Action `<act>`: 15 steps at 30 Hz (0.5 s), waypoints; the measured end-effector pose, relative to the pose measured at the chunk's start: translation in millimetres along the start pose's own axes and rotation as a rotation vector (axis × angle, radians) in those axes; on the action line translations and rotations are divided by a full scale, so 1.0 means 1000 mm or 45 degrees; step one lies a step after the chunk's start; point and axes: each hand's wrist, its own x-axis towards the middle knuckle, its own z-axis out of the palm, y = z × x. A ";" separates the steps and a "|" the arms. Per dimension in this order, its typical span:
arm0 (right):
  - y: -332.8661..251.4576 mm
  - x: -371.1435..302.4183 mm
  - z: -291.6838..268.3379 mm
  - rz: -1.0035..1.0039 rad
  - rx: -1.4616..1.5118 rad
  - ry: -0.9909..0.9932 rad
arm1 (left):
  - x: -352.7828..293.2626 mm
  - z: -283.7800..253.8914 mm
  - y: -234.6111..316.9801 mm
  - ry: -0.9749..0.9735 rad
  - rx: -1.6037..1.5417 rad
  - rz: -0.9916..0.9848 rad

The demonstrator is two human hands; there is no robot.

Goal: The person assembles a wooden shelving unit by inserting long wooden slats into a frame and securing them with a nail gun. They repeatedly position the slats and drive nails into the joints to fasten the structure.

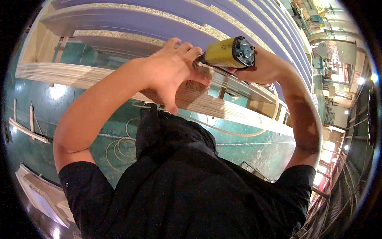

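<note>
My right hand [262, 65] grips a yellow and black air nail gun [225, 53] whose round black end cap points up toward me. Its nose lies close to the fingers of my left hand [173, 71]. The left hand spans a brownish wooden block [193, 91] at the layered wooden rail [99, 75], with thumb on the near side and fingers on the far side. Part of the block is hidden under that hand. A pale air hose [275, 107] hangs from near my right wrist and curves back below the rail.
Beyond the rail stand several parallel bluish-purple panels [131, 22] with raw chipboard edges. Coiled hose [119, 149] lies on the green floor [254, 153]. Boards [43, 195] lie at the lower left, and wood strips [30, 131] above them. Workshop benches and racks [330, 91] line the right.
</note>
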 end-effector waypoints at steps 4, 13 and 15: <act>0.025 -0.006 -0.004 0.009 -0.098 0.017 | 0.002 -0.001 0.003 -0.031 0.050 -0.020; 0.038 -0.005 0.005 -0.194 -0.025 0.127 | 0.002 -0.001 0.002 -0.048 0.040 -0.015; 0.024 -0.005 0.004 -0.046 -0.005 0.037 | 0.001 0.000 0.002 -0.028 0.048 -0.007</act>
